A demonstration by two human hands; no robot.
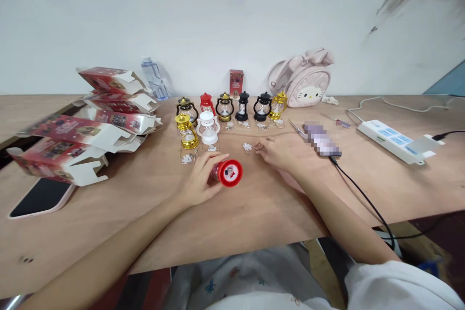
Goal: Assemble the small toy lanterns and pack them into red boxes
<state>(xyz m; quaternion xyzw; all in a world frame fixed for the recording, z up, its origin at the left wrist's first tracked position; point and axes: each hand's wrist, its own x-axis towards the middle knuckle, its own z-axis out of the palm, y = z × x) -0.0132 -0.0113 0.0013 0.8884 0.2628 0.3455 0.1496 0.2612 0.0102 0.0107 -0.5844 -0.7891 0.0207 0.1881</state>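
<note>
My left hand (201, 179) is wrapped round a red mini lantern (230, 173), which lies tipped so that its round base faces me. A label and a small opening show in the base. To the right, my right hand (274, 151) rests low over the table with its fingertips pressed together. Whatever they pinch is too small to make out. Just left of those fingertips lies a small white piece with thin wire (247, 147). Beyond my hands stand a white lantern (208, 128) and a gold lantern (186, 131), with similar wire pieces in front of them.
More lanterns in black, bronze, red and gold (243, 106) form a back row. Opened red boxes (72, 131) pile up at left, near a phone (41, 197). A water bottle (154, 77), pink bag (308, 82), screwdriver (297, 128), plugged-in phone (321, 139) and power strip (390, 140) are around.
</note>
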